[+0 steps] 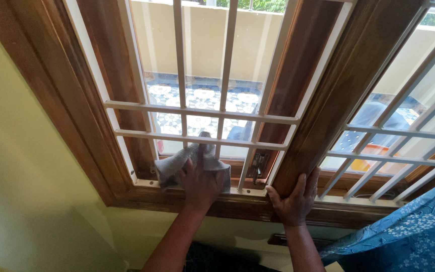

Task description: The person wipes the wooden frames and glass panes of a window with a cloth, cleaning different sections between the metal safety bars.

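Note:
My left hand [201, 182] presses a grey cloth [173, 165] against the lower part of a white metal window grille [202, 112], just above the wooden sill [142, 194]. The cloth bunches around one vertical bar and spreads out to the left of the hand. Resting flat on the sill, my right hand [294, 200] lies at the foot of the brown wooden mullion [338, 95], fingers apart and holding nothing.
A metal latch [258, 165] sits behind the grille between the two hands. A second grilled pane [404, 136] lies to the right. A blue patterned curtain [414, 231] hangs at the lower right. The wall [21, 176] on the left is pale yellow-green. A tiled terrace shows outside.

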